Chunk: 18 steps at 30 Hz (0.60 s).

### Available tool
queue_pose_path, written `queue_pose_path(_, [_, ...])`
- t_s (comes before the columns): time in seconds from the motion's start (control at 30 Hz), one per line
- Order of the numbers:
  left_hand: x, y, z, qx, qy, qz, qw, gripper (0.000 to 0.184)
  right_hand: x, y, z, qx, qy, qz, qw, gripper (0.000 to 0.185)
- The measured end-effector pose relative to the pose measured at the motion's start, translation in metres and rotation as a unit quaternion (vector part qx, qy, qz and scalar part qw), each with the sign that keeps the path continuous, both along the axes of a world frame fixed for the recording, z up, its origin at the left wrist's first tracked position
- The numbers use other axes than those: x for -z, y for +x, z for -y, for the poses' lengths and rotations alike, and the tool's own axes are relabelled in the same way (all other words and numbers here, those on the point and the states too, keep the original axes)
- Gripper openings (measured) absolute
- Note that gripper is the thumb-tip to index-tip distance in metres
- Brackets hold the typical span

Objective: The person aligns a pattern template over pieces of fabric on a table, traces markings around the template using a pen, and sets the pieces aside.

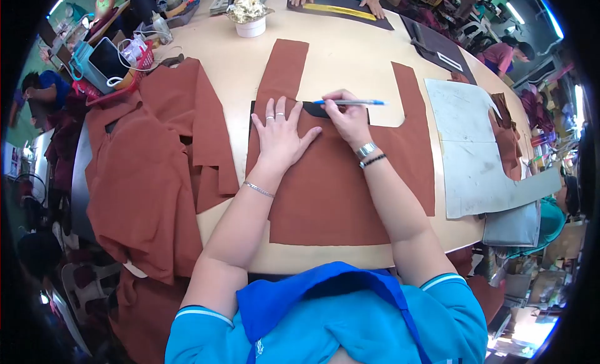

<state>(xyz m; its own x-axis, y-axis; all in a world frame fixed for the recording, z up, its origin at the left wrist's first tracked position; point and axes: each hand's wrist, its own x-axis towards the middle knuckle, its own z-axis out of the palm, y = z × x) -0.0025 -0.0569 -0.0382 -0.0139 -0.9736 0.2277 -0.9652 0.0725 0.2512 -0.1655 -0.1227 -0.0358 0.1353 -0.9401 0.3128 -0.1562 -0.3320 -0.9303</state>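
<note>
A rust-brown cut fabric piece (337, 201) lies flat on the table in front of me, with two strips reaching away at its far side. My left hand (281, 132) rests on it with fingers spread, near the base of the left strip. In my right hand (348, 118) is a blue-and-white pen (369, 102), held almost level, its tip pointing left. Under the pen, a dark piece (317, 109) shows at the fabric's upper edge; my hands hide part of it. Whether the pen tip touches anything is hard to tell.
More rust-brown fabric (144, 176) is heaped at the left. A pale pattern sheet (475, 151) lies at the right. Farther off stand a white pot (250, 27) and a red basket (119, 85). Another person's hands (374, 2) rest at the far edge beside a yellow strip (340, 11).
</note>
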Motion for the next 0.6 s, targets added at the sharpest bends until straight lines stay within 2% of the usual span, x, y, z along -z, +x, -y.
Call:
queue_pose_path(0.1, [0.003, 0.001, 0.001, 0.003, 0.000, 0.004, 1.000, 0.077, 0.005, 0.028, 0.021, -0.019, -0.013, 0.036, 0.999, 0.009])
queue_pose_path(0.23, [0.000, 0.001, 0.000, 0.007, 0.012, 0.003, 1.000, 0.078, 0.005, 0.038, 0.028, -0.010, 0.006, -0.049, 0.999, 0.009])
queue_pose_path(0.6, [-0.002, -0.001, 0.001, -0.003, 0.004, 0.003, 1.000, 0.076, 0.005, 0.037, 0.027, -0.031, 0.005, -0.052, 0.998, 0.008])
